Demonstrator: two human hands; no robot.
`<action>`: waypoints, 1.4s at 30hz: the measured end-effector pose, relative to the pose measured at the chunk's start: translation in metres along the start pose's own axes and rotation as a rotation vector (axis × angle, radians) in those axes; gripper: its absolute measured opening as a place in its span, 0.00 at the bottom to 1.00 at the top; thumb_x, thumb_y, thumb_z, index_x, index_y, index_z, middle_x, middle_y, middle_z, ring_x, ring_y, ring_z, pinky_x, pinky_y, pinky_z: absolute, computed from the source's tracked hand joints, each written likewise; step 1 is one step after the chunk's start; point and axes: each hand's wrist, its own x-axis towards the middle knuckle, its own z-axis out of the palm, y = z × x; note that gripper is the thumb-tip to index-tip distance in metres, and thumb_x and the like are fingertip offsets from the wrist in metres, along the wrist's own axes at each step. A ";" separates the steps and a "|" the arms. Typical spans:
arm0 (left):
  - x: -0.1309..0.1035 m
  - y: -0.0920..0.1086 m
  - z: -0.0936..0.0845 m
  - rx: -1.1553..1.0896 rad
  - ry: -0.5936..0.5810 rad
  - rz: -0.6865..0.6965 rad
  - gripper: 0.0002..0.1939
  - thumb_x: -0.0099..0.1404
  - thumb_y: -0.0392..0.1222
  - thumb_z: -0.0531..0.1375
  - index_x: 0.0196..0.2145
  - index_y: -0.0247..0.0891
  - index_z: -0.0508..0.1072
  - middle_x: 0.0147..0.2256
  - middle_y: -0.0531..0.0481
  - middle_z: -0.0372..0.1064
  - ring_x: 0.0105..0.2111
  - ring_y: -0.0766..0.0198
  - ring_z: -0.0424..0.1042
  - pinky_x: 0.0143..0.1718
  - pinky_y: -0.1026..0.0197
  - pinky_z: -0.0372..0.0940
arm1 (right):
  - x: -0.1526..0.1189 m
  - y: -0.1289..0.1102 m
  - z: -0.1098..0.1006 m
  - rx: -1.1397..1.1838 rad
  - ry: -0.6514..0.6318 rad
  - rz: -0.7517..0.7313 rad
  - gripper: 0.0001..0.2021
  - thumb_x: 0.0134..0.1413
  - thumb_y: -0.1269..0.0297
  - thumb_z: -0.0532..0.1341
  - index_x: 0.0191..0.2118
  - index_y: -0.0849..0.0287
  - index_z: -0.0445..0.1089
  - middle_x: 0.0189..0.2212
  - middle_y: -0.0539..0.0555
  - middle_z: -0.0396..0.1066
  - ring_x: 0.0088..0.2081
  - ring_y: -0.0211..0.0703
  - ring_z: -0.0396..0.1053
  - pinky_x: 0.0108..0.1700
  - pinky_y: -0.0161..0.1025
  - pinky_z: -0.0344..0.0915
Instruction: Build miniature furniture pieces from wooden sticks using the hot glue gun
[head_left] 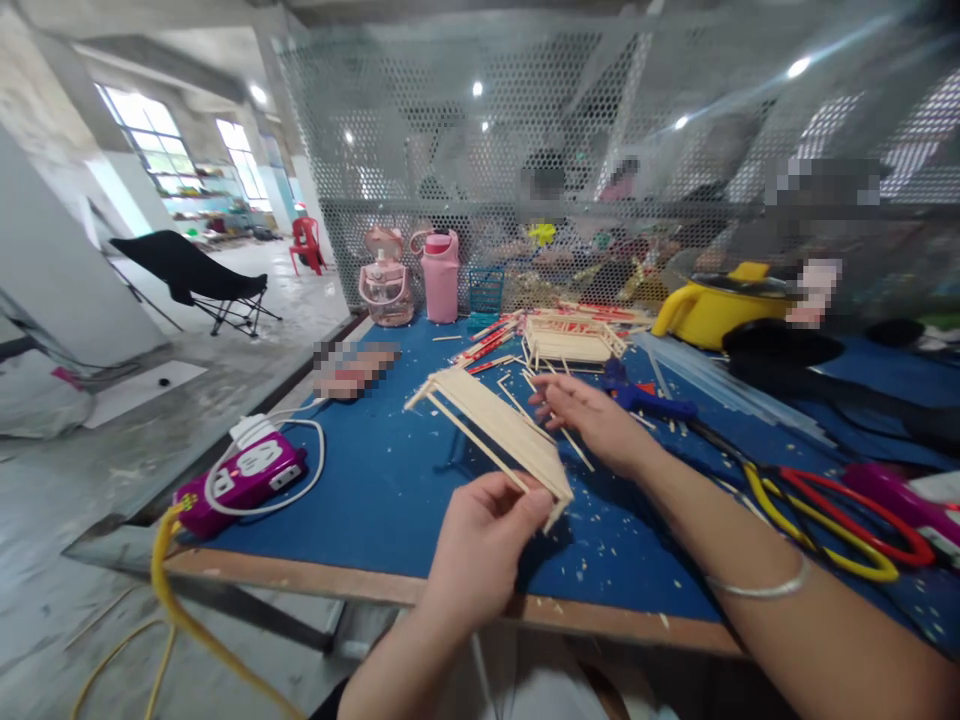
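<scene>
My left hand [491, 530] pinches the near corner of a small model frame of pale wooden sticks [491, 410], tilted above the blue table. Just beyond it, my right hand [581, 415] reaches over several loose thin sticks [517, 398] with its fingers apart; I see nothing gripped in it. A second stick-built wooden piece [574, 345] lies behind, beside red-and-white packs of sticks [491, 340]. To the right of my right hand rests a blue glue gun [656, 400].
A purple power strip [240, 480] with a white cable lies left. Two pink bottles [441, 278] stand by the perforated metal screen [450, 130]. Clear glue sticks [727, 385], a yellow pot [720, 305] and red-and-yellow-handled scissors [825, 530] are right. Wood scraps litter the blue tabletop [360, 490].
</scene>
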 end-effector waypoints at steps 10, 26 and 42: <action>-0.005 0.014 0.009 0.120 -0.068 0.098 0.10 0.58 0.42 0.62 0.37 0.35 0.75 0.34 0.46 0.73 0.33 0.63 0.69 0.37 0.63 0.63 | -0.012 -0.008 0.018 0.230 -0.285 0.138 0.19 0.50 0.48 0.61 0.40 0.58 0.70 0.31 0.50 0.74 0.27 0.35 0.69 0.30 0.32 0.66; 0.010 0.038 0.013 -0.482 0.176 0.097 0.12 0.53 0.40 0.66 0.37 0.37 0.73 0.35 0.49 0.75 0.33 0.65 0.75 0.35 0.66 0.68 | -0.009 0.000 0.021 0.280 -0.322 0.150 0.21 0.51 0.51 0.62 0.46 0.59 0.69 0.37 0.53 0.75 0.30 0.36 0.72 0.32 0.33 0.67; 0.016 0.033 0.006 -0.489 0.136 0.127 0.11 0.54 0.38 0.67 0.35 0.34 0.74 0.31 0.51 0.75 0.29 0.69 0.74 0.35 0.68 0.67 | -0.007 -0.001 0.018 0.239 -0.291 0.098 0.22 0.49 0.52 0.64 0.48 0.59 0.68 0.38 0.52 0.75 0.32 0.36 0.71 0.33 0.33 0.65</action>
